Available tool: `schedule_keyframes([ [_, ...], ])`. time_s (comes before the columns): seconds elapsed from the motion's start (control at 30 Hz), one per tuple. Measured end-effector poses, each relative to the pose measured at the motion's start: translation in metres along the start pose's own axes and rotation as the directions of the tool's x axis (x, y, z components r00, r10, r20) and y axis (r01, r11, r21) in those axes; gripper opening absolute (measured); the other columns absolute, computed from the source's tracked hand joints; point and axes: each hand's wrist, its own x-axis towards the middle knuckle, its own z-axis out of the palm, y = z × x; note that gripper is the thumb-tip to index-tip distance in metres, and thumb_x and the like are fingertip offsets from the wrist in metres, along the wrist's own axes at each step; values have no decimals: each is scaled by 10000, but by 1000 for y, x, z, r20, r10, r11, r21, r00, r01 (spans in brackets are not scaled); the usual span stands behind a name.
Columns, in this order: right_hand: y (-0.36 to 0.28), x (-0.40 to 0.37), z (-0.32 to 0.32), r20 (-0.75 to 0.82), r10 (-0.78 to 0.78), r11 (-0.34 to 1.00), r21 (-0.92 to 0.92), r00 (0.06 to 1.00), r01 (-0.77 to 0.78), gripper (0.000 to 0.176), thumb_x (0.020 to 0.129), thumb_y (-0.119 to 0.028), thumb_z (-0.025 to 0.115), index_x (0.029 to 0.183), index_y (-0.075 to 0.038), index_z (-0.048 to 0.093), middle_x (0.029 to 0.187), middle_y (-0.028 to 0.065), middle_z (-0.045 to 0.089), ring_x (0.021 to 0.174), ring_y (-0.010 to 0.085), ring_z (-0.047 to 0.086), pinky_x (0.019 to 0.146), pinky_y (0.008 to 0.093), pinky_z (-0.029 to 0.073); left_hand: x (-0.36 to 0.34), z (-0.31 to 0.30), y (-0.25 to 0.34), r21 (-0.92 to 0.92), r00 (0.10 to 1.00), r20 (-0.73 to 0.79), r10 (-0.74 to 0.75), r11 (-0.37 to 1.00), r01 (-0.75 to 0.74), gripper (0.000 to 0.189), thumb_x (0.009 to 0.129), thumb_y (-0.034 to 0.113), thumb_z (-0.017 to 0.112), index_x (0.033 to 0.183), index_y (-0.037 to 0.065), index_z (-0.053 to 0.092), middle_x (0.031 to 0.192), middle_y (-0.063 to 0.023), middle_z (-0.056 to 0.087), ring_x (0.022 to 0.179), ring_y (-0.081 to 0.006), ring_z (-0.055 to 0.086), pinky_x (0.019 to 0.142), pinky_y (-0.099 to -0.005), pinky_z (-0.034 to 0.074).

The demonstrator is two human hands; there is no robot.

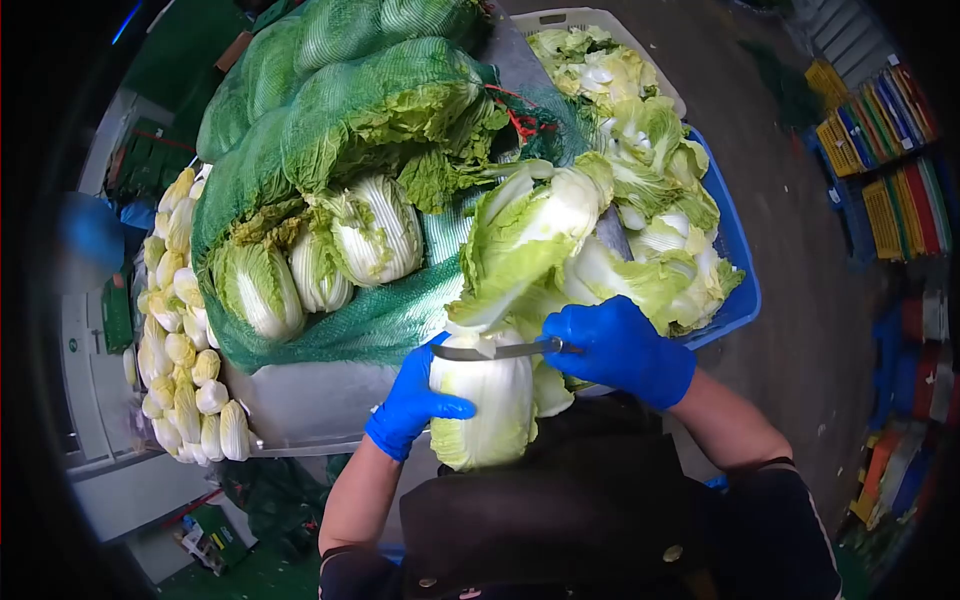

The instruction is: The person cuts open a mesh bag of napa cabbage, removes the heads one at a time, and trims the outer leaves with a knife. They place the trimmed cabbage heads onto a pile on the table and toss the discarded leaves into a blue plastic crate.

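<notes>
A large Chinese cabbage (485,400) is held in front of the apron, its base end up. My left hand (415,400), in a blue glove, grips its left side with the thumb across the front. My right hand (620,350), also gloved in blue, is closed round the handle of a knife (490,352). The blade lies across the top of the cabbage and points left. Loose outer leaves (530,230) rise just behind the blade. Beyond my left hand, several cabbages (375,230) lie in an opened green net bag (390,325).
A blue crate (745,290) at the right holds heaped leaves, with a pale crate (665,85) behind it. Full green net bags (270,85) lie on the metal table (310,400). Trimmed cabbages (185,400) are piled at the left. Coloured crates (890,120) stand far right.
</notes>
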Motion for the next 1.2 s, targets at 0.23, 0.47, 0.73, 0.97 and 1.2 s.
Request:
schedule_keyframes([
  [0.23, 13, -12, 12, 13, 60, 998, 4, 998, -61, 154, 760, -249, 637, 804, -108, 594, 681, 85, 572, 567, 296, 582, 500, 383, 465, -5, -3, -12, 173, 999, -8, 32, 984, -30, 904, 481, 210, 865, 1263, -13, 470, 1155, -87, 580, 1085, -183, 534, 966, -342, 403],
  [0.47, 15, -22, 47, 235, 425, 411, 811, 874, -418, 317, 859, -321, 630, 1030, -54, 646, 869, 55, 662, 710, 128, 612, 615, 298, 492, -5, 3, 7, 7, 978, -86, 188, 982, -189, 1135, 383, 400, 882, 1312, -53, 413, 1249, -127, 537, 1158, -234, 511, 1028, -358, 349],
  [0.73, -25, 1, 25, 272, 462, 336, 827, 844, -450, 525, 729, -233, 791, 1154, -5, 584, 896, -4, 608, 723, 47, 509, 626, 223, 445, 20, 28, 0, -53, 776, -335, 534, 812, -582, 1240, 412, 453, 884, 1393, 11, 268, 1371, -157, 394, 1264, -291, 399, 1061, -406, 315],
  [0.97, 14, 16, 26, -269, 513, 818, 441, 815, -369, 222, 776, -190, 718, 920, -35, 651, 588, 55, 570, 521, 96, 478, 489, 290, 414, 6, 33, -56, -807, 992, -56, 117, 580, -114, 841, 726, 540, 606, 1346, 27, 362, 1209, -220, 521, 1045, -362, 549, 891, -457, 469],
  [1.2, -1, 12, 50, -439, 277, 952, 4, 855, -307, 269, 827, -311, 641, 948, -79, 582, 869, 148, 625, 668, 296, 619, 579, 408, 495, -40, 6, -31, -838, 953, -235, 191, 457, -298, 612, 909, 478, 435, 1325, 31, 385, 1135, -190, 546, 918, -323, 555, 790, -427, 482],
])
